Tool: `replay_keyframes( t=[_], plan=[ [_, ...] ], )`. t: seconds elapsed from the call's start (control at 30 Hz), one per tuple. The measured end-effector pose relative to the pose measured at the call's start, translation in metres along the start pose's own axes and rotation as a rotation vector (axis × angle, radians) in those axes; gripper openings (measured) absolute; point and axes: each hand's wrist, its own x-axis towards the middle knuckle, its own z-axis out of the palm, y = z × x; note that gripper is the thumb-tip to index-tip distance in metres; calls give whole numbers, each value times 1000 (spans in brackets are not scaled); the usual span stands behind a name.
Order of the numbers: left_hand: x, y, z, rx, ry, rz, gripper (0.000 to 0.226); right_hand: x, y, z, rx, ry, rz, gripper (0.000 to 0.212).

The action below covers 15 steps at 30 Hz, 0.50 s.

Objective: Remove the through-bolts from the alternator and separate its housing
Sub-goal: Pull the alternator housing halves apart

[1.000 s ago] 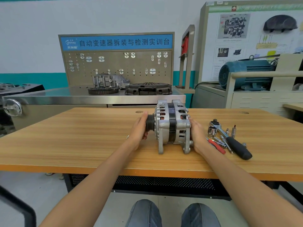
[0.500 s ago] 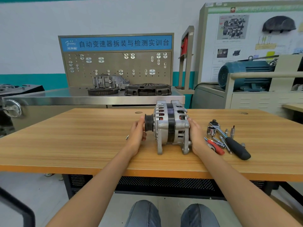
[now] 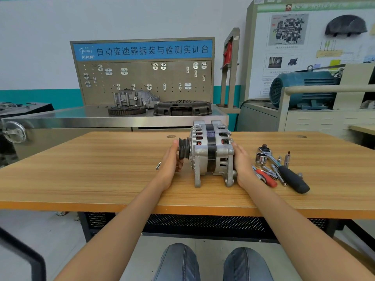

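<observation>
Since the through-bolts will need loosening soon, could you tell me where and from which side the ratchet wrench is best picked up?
Probably by its black handle, from above with the right hand. The ratchet wrench lies flat on the wooden table, handle end nearest the person and clear on its outer side. Its metal head lies farther back among loose sockets, with bits and a red-handled tool crowding the shaft.

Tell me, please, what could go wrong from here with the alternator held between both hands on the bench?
1. The alternator stands on two narrow lugs, steadied by the left hand at the pulley and the right hand at the rear; letting go may tip it.
2. The ratchet and loose sockets lie close by the right hand; a careless reach could scatter them.
</observation>
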Motion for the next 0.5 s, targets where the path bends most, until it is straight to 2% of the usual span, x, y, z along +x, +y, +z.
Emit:
replay_keyframes(
  t=[0.07, 0.17, 0.5],
  plan=[
    [0, -1, 0, 34, -5, 16, 56, -1, 0, 0, 1, 0, 3, 35],
    [-2, -2, 0, 50, -53, 70, 45, 0, 0, 0, 3, -4, -10, 19],
    [-3, -3, -2, -2, -84, 14, 46, -1, 0, 0, -9, -7, -22, 20]
  ],
)
